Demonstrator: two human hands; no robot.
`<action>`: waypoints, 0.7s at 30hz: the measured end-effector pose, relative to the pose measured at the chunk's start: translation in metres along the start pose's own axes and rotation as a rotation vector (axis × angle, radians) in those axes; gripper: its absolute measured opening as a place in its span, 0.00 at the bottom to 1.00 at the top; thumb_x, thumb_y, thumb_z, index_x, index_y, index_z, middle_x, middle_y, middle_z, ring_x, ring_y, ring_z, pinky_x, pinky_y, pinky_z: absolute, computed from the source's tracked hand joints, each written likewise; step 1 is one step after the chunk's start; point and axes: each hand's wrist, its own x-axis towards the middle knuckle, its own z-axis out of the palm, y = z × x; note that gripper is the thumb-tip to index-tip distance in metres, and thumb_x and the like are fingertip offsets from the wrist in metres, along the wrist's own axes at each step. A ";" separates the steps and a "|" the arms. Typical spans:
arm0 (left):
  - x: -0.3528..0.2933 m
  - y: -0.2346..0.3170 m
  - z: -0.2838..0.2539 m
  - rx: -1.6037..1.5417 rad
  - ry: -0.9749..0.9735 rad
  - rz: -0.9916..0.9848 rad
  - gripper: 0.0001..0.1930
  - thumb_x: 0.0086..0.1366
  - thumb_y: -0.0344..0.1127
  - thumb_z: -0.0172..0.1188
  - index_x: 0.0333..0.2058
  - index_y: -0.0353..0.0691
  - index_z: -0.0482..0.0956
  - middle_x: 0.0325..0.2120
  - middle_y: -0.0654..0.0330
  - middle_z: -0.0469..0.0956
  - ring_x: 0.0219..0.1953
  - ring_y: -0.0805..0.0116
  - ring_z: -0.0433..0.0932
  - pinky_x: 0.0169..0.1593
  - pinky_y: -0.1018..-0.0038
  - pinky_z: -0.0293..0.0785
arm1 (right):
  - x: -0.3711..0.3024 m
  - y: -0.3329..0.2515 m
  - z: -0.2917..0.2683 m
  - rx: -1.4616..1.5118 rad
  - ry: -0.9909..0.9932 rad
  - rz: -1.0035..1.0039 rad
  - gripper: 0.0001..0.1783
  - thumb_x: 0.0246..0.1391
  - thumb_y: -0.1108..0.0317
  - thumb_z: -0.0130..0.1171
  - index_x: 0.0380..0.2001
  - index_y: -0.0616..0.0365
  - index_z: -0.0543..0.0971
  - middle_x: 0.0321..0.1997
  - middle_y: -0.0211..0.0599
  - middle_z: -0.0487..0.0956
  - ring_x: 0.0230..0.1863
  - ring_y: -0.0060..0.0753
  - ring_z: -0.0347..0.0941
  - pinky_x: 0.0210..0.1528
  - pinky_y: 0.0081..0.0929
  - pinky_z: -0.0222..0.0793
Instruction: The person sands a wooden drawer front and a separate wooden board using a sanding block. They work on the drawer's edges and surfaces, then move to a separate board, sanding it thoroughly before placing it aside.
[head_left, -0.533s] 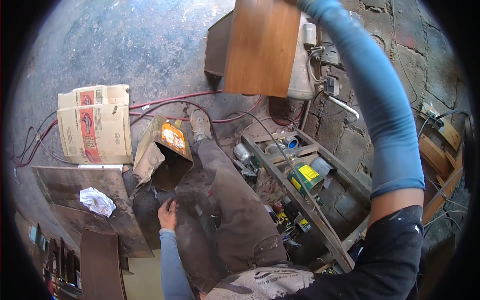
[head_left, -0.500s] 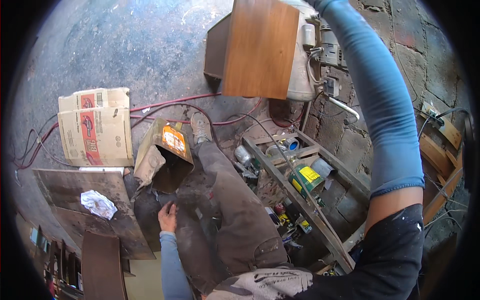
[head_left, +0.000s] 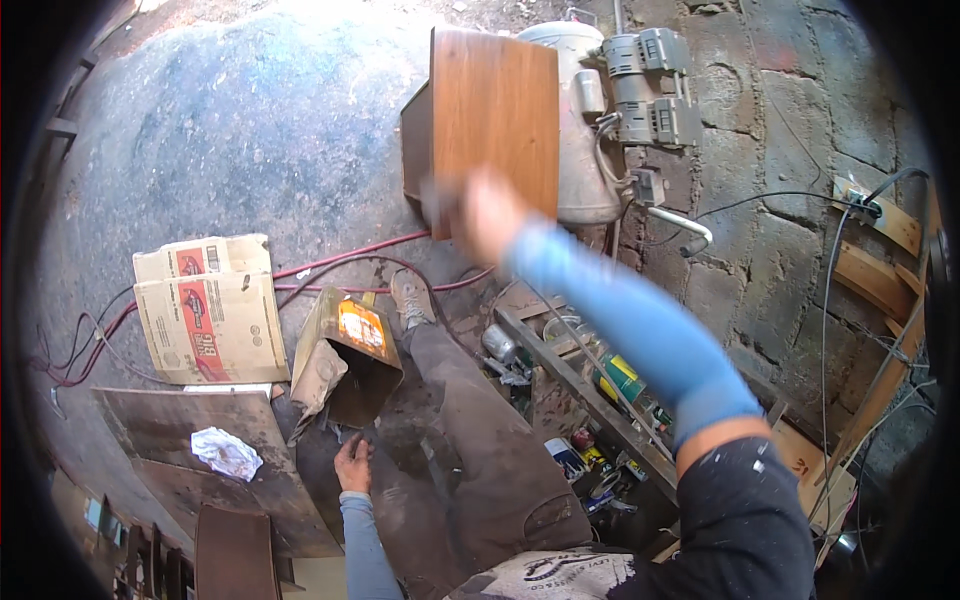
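A wooden cabinet (head_left: pixel 497 110), with a smooth orange-brown panel on top and darker sides, stands at the far middle. My right hand (head_left: pixel 490 218) reaches across the near edge of this panel, smeared by motion. It seems closed round a dark thing (head_left: pixel 440 205) too blurred to name. Lower down, my left hand (head_left: pixel 353 463) hangs beside my leg with its fingers bent and a little apart, and I see nothing clear in it. Just beyond it a square metal tin (head_left: pixel 365 385) with an orange label lies open toward me, a brown rag (head_left: pixel 322 378) over its rim.
Flattened cardboard (head_left: pixel 210 315) and a dark board (head_left: pixel 190 420) bearing a crumpled white cloth (head_left: pixel 227 454) lie left. Red hoses (head_left: pixel 350 258) cross the floor. A grey tank (head_left: pixel 590 190) stands by the block wall. On my right, a wooden frame (head_left: pixel 590 385) surrounds cans and bottles.
My right arm has swung down and left from the panel's far right side to its near edge. The view has shifted. My left hand stays near the tin.
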 end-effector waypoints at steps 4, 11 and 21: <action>0.004 -0.010 -0.005 0.059 -0.062 0.003 0.22 0.67 0.34 0.58 0.53 0.23 0.71 0.41 0.46 0.81 0.37 0.61 0.82 0.40 0.71 0.80 | -0.095 -0.039 -0.055 0.385 -0.646 0.292 0.15 0.45 0.69 0.61 0.38 0.62 0.83 0.47 0.54 0.80 0.50 0.56 0.76 0.59 0.45 0.66; -0.002 -0.002 -0.034 0.107 0.035 -0.046 0.17 0.67 0.30 0.56 0.51 0.24 0.74 0.37 0.52 0.81 0.33 0.69 0.81 0.37 0.77 0.77 | 0.123 0.107 -0.183 -0.249 -0.026 0.466 0.19 0.53 0.45 0.61 0.37 0.46 0.86 0.39 0.35 0.85 0.40 0.36 0.81 0.45 0.29 0.76; -0.008 -0.010 -0.031 0.106 0.037 -0.004 0.19 0.68 0.33 0.56 0.53 0.25 0.72 0.40 0.50 0.81 0.33 0.66 0.81 0.38 0.75 0.79 | -0.026 0.095 -0.070 0.061 -0.082 0.515 0.19 0.53 0.52 0.64 0.32 0.59 0.85 0.31 0.51 0.83 0.34 0.43 0.81 0.44 0.38 0.77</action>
